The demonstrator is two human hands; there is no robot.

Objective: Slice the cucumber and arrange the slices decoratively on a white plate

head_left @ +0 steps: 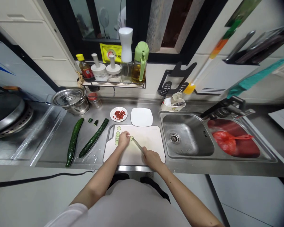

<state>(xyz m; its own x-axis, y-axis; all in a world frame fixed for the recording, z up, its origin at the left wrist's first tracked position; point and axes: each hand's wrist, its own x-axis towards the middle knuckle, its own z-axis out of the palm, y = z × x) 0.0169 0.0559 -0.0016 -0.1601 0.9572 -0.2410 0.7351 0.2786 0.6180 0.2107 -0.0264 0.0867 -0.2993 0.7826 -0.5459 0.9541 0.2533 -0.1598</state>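
Note:
My right hand [152, 158] is closed round the handle of a knife [138, 145], its blade slanting up and left over the white cutting board [144, 157]. At the blade's tip lies a pale green cucumber slice [132, 138]. My left hand [124, 139] is just left of that slice, fingers curled together; whatever they hold is too small to make out. Beside it, a column of overlapping cucumber slices [117, 138] lies on the board, with a single slice [119, 128] above. Two dark green cucumbers [72, 143] [94, 138] rest on the counter to the left, near two cut-off ends [96, 122].
Behind the board stand a plate of chopped red pieces [115, 110] and a white square plate [142, 117]. A double sink [189, 135] is at right, a red plastic bag [224, 142] in it. A lidded pot [72, 102] stands left, below a seasoning rack [113, 84].

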